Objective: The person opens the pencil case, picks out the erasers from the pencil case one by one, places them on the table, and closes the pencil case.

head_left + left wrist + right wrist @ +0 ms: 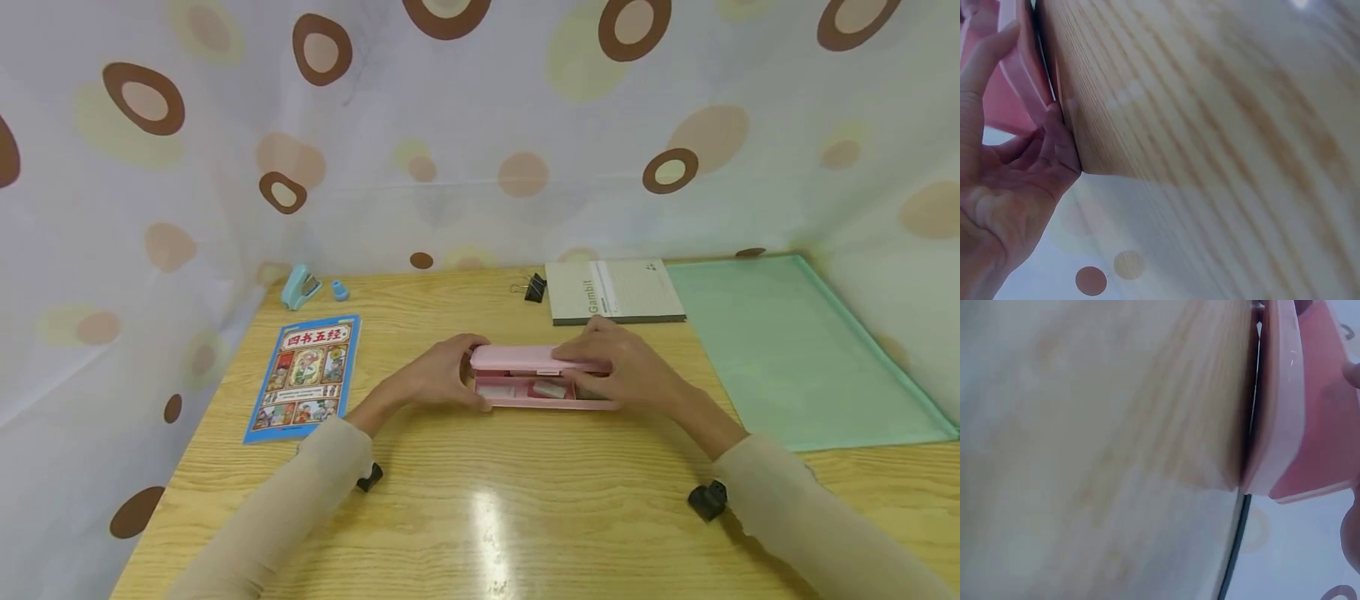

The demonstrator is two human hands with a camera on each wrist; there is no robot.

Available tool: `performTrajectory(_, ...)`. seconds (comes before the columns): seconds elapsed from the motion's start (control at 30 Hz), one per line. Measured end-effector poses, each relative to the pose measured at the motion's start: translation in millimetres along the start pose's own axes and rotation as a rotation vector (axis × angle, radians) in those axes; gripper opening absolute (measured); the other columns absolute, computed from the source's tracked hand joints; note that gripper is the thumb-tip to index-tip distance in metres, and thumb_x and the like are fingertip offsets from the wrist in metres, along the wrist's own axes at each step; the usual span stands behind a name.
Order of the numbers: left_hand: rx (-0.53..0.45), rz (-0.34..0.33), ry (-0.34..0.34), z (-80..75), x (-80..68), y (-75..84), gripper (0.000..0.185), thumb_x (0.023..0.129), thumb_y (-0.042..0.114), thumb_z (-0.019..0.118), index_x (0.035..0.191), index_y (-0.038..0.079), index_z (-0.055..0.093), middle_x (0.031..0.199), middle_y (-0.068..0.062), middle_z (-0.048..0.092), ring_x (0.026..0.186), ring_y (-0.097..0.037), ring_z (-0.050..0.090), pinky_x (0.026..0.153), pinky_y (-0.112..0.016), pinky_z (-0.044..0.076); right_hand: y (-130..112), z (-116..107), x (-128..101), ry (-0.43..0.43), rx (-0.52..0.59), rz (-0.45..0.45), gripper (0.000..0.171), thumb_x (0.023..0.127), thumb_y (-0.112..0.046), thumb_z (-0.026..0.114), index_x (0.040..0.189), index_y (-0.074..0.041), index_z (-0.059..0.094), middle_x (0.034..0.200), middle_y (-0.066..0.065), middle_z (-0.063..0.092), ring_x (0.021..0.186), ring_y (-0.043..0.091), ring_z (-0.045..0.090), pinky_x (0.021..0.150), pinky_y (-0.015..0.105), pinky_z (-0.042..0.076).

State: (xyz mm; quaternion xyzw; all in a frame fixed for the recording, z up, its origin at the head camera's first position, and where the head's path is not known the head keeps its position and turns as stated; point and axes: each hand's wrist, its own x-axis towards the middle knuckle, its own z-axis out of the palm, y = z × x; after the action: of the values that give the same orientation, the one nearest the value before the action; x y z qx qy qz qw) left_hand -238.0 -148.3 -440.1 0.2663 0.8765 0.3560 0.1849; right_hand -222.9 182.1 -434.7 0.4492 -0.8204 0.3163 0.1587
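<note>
Holding a pink pencil case (542, 377) half open, mid-worktop (480, 500).

Left hand (442, 375) grips its left end, right hand (618, 367) curls over the lid; closing it looks next, calling for an even press. Contents are hard to make out; both wrist views are blurred.

The grey notebook (615, 291) reads "Gambit"; the blue book (305, 377) is titled "四书五经".
</note>
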Motion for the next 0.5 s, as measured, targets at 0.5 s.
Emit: performTrajectory(0.5, -0.097, 0.105, 0.094, 13.7, 0.1, -2.9, 0.114, 0.064, 0.019, 0.101, 0.154, 0.011, 0.032, 0.118, -0.009, 0.057, 0.093, -0.019, 0.059, 0.082, -0.032, 0.051, 27, -13, 15, 0.131, 0.286, 0.671, 0.035, 0.111, -0.034, 0.051, 0.135, -0.017, 0.07, 0.127, 0.014, 0.066, 0.1, 0.025, 0.056, 0.081, 0.041, 0.044)
